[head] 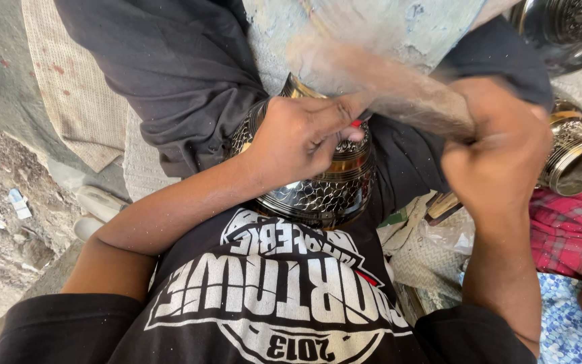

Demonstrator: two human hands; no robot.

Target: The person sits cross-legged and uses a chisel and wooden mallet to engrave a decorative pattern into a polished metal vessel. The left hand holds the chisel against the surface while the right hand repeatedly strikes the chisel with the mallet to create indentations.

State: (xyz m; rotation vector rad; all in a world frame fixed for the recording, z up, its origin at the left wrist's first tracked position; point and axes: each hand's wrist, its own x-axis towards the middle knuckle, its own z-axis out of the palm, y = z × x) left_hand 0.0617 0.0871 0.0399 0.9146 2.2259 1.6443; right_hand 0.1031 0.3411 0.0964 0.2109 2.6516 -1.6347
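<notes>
A dark, shiny metal pot (318, 192) with a hammered scale pattern and a gold band rests in my lap against my black printed shirt. My left hand (298, 135) lies over its top and pinches a small tool with a red tip against the metal. My right hand (496, 158) is closed around a wooden hammer handle (405, 87), which is blurred by motion and reaches up and left above the pot. The hammer's head is lost in the blur.
A second engraved metal vessel (574, 158) lies on its side at the right on red checked cloth (574, 232). Another shiny vessel (564, 30) sits at the top right. Woven matting (75, 87) and dusty ground with litter lie to the left.
</notes>
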